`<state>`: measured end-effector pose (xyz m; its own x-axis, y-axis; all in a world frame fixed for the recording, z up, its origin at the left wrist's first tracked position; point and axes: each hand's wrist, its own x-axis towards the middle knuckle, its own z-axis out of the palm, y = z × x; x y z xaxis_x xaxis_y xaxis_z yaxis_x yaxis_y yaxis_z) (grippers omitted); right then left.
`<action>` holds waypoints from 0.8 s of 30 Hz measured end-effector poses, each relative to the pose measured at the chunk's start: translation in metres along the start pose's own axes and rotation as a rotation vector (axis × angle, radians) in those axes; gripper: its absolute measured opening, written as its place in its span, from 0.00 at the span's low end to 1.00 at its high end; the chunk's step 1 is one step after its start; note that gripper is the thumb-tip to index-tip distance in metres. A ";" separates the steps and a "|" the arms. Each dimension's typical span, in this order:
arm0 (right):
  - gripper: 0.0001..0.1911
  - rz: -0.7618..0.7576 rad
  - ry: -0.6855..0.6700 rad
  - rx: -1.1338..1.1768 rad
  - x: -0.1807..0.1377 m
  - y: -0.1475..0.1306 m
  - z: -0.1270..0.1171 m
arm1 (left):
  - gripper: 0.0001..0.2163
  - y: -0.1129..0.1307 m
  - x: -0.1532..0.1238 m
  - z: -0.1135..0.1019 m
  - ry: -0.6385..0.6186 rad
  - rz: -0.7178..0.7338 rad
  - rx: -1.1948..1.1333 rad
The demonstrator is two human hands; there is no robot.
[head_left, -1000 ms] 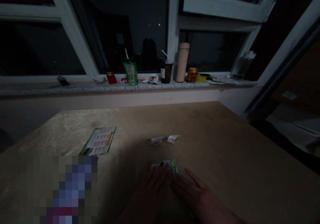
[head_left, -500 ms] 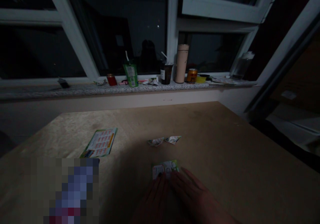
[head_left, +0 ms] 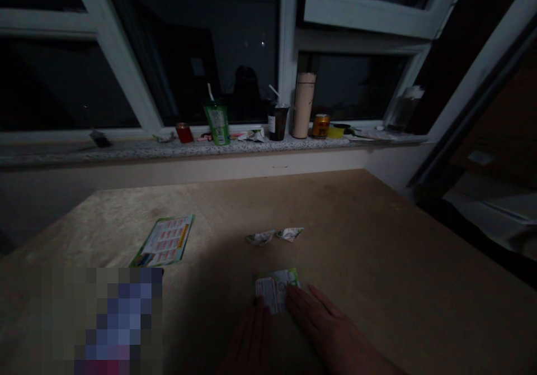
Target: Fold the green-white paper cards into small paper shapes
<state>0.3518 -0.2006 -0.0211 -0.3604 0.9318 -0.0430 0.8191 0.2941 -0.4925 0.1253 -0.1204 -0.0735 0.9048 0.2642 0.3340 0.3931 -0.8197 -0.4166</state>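
Observation:
A small printed sheet of paper (head_left: 272,292), white and green, lies flat on the brown table in front of me. My left hand (head_left: 250,333) rests at its lower left edge, fingers stretched out and flat. On its right edge lie the fingertips of my right hand (head_left: 321,322), also outstretched, with the thumb side a little apart. Just beyond the sheet stand two small folded paper shapes, a left folded paper boat (head_left: 260,238) and a right folded paper boat (head_left: 289,233), side by side. The dim light hides detail of the fingers.
A printed leaflet (head_left: 165,242) lies on the table (head_left: 327,202) at the left, near a blurred-out patch. The windowsill (head_left: 247,147) holds a green cup (head_left: 217,122), a dark drink cup (head_left: 277,122), a pink flask (head_left: 304,107), an orange can (head_left: 321,126) and a red jar (head_left: 183,133).
My left hand has slid down and left along the sheet, uncovering more of it. My right hand has shifted slightly towards the right edge. The folded papers stay put.

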 end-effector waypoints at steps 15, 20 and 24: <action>0.41 -0.019 0.019 -0.081 -0.002 -0.002 0.001 | 0.26 -0.006 0.004 -0.008 -0.182 0.001 -0.170; 0.38 -0.033 0.059 -0.109 -0.003 -0.001 0.003 | 0.28 -0.002 0.002 -0.003 -0.159 -0.047 -0.199; 0.40 -0.028 0.042 -0.116 -0.002 0.000 0.002 | 0.31 0.000 -0.005 0.007 -0.064 -0.034 -0.150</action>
<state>0.3518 -0.2028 -0.0229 -0.3669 0.9302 0.0067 0.8561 0.3404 -0.3888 0.1220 -0.1184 -0.0809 0.9018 0.3212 0.2890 0.3993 -0.8751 -0.2734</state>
